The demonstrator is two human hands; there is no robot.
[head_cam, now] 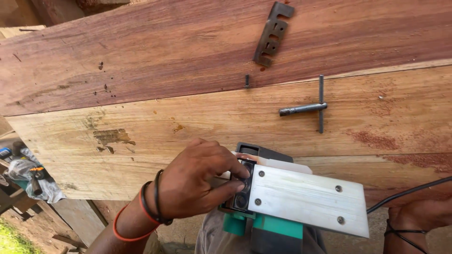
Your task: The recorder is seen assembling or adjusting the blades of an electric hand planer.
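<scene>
An electric hand planer (301,197) lies upside down on my lap, its silver base plate up and its green body below. My left hand (197,186) pinches the dark cutter drum (242,183) at the plate's left end with thumb and fingertips. My right hand (421,218) rests at the lower right, mostly out of frame, beside the planer's black cord (409,192); what it holds is hidden. On the wide wooden plank (188,117) lie a T-handle socket wrench (308,108), a slotted metal blade plate (272,34) and a small bolt (246,81).
A reddish plank (165,47) lies beyond the pale one. At the left edge sit plastic bags and small tools (23,171) on a lower surface. Bare dirt ground and a patch of grass (12,240) show at lower left.
</scene>
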